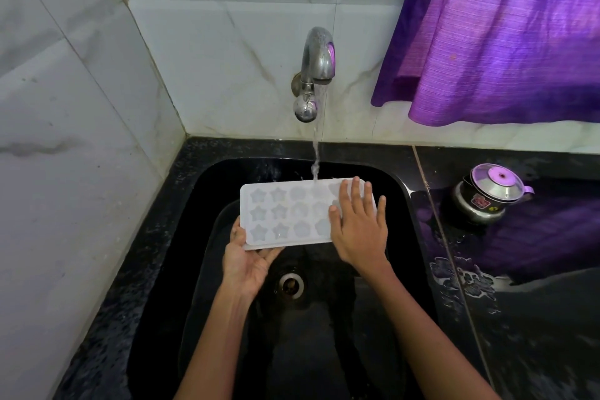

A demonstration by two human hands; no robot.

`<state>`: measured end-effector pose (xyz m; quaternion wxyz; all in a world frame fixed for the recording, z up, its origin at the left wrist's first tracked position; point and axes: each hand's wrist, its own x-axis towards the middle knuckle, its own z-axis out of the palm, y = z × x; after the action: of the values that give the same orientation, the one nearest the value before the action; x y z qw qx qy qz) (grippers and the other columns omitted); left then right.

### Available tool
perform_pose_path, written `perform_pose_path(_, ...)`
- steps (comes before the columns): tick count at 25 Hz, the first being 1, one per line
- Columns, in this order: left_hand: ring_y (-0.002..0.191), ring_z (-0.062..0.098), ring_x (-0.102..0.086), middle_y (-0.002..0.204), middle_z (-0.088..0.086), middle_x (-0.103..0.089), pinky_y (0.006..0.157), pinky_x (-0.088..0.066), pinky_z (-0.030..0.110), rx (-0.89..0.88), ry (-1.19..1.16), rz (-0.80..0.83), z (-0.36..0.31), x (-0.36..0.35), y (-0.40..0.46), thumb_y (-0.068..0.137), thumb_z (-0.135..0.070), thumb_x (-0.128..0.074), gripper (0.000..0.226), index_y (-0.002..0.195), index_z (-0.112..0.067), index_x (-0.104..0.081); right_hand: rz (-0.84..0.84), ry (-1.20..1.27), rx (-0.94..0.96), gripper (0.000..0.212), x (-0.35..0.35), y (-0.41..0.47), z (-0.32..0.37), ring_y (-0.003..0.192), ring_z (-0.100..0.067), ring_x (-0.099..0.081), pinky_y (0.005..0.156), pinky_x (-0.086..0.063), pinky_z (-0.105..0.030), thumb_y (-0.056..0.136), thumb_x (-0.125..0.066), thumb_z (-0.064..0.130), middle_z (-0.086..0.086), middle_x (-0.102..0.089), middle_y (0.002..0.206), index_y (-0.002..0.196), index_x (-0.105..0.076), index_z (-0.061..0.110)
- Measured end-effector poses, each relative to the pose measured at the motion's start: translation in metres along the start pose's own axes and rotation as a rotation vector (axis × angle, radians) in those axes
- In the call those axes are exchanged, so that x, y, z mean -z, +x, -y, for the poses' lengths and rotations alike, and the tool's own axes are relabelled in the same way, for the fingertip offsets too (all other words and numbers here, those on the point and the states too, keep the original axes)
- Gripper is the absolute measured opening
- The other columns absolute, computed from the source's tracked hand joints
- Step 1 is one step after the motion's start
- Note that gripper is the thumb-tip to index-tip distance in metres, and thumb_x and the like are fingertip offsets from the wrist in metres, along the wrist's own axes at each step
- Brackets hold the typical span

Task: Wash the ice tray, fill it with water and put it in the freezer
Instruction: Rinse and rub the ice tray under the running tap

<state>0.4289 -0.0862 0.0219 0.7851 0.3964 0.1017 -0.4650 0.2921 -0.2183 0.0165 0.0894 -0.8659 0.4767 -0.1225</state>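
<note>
A white ice tray (285, 213) with star and flower shaped cells is held level over the black sink (201, 191). My left hand (245, 258) supports it from below at its near left corner, palm up, thumb on the left edge. My right hand (358, 224) lies flat on top of the tray's right end, fingers spread. Water runs from the chrome tap (316, 58) and lands on the tray's far edge, just left of my right fingertips.
The sink's drain (290, 284) lies below my left wrist. A small steel pot with a lid (490, 195) stands on the black counter (535, 318) to the right. A purple curtain (506, 32) hangs at upper right. White tiled walls close off the left and back.
</note>
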Motion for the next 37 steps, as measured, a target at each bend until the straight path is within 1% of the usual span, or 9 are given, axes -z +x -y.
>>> perform_pose_path(5,0.110,0.038,-0.060,0.126,0.018,-0.060,0.074,-0.058,0.051,0.007,0.049,0.036,0.005,-0.008,0.005,0.102,-0.024,-0.032,0.036,0.133,-0.019,-0.049,-0.026,0.040,-0.050,0.060,0.001,-0.002,0.009,0.147,-0.026,0.011,0.115,0.016,-0.038,0.101,-0.020,0.040,-0.007,0.000,0.161,0.151,-0.002,0.012)
perform_pose_path(11,0.082,0.022,-0.070,0.106,0.010,-0.068,0.060,-0.060,0.035,0.015,0.023,-0.001,0.016,-0.014,0.004,0.103,-0.023,-0.029,0.036,0.130,-0.018,-0.052,0.072,0.061,0.276,0.059,-0.014,-0.012,0.079,0.145,-0.024,0.018,0.115,0.016,-0.037,0.100,-0.016,0.038,-0.005,0.004,0.160,0.151,0.002,0.013)
perform_pose_path(16,0.098,0.024,-0.067,0.120,0.012,-0.065,0.070,-0.059,0.036,0.004,-0.023,-0.009,0.009,-0.004,0.000,0.103,-0.026,-0.028,0.038,0.131,-0.019,-0.053,0.168,-0.017,0.560,0.055,-0.016,-0.015,0.093,0.148,-0.023,0.004,0.117,0.010,-0.038,0.101,-0.019,0.033,-0.006,-0.006,0.161,0.152,-0.009,0.012)
perform_pose_path(19,0.086,0.024,-0.069,0.117,0.015,-0.063,0.058,-0.059,0.031,-0.006,-0.010,-0.038,-0.001,0.003,0.001,0.103,-0.024,-0.026,0.036,0.127,-0.015,-0.051,0.216,-0.085,0.751,0.055,-0.011,-0.018,0.063,0.148,-0.022,-0.004,0.118,0.005,-0.039,0.102,-0.024,0.040,-0.001,-0.009,0.160,0.151,-0.012,0.018)
perform_pose_path(23,0.084,0.029,-0.071,0.098,0.009,-0.072,0.057,-0.060,0.040,-0.038,0.101,-0.060,-0.017,0.014,-0.002,0.102,-0.022,-0.033,0.028,0.114,-0.022,-0.058,0.235,-0.098,0.549,0.066,0.001,-0.020,-0.001,0.148,-0.021,0.002,0.115,0.013,-0.034,0.098,-0.036,0.043,0.006,0.006,0.156,0.151,-0.002,0.023)
perform_pose_path(26,0.085,0.029,-0.069,0.098,0.010,-0.070,0.054,-0.059,0.038,-0.009,0.181,-0.091,-0.018,0.017,-0.008,0.101,-0.024,-0.038,0.022,0.112,-0.021,-0.058,0.323,-0.094,0.473,0.066,0.006,-0.027,-0.025,0.148,-0.018,0.000,0.116,0.006,-0.027,0.098,-0.035,0.045,0.007,0.002,0.159,0.151,-0.001,0.024)
perform_pose_path(32,0.087,0.039,-0.067,0.112,0.022,-0.062,0.053,-0.059,0.037,0.135,0.311,-0.134,-0.012,0.025,-0.017,0.101,-0.026,-0.040,0.028,0.122,-0.010,-0.049,0.403,-0.015,0.455,0.055,0.022,-0.033,-0.026,0.143,-0.014,-0.027,0.113,-0.029,-0.035,0.098,-0.040,0.041,0.011,-0.028,0.155,0.149,-0.024,0.031)
perform_pose_path(35,0.081,0.032,-0.068,0.102,0.019,-0.066,0.057,-0.058,0.038,0.231,0.580,-0.131,-0.023,0.021,-0.017,0.100,-0.033,-0.039,0.031,0.110,-0.009,-0.055,0.438,-0.010,0.429,0.046,0.034,-0.023,-0.024,0.120,-0.019,-0.055,0.095,-0.043,-0.035,0.091,-0.048,0.042,0.005,-0.057,0.135,0.138,-0.042,0.041)
perform_pose_path(37,0.083,0.028,-0.064,0.095,0.014,-0.065,0.066,-0.054,0.041,0.286,0.826,-0.161,-0.028,0.017,-0.015,0.099,-0.040,-0.036,0.038,0.102,-0.010,-0.059,0.493,-0.021,0.421,0.042,0.040,-0.012,-0.022,0.108,-0.020,-0.061,0.086,-0.046,-0.035,0.087,-0.052,0.043,0.004,-0.067,0.118,0.129,-0.050,0.045)
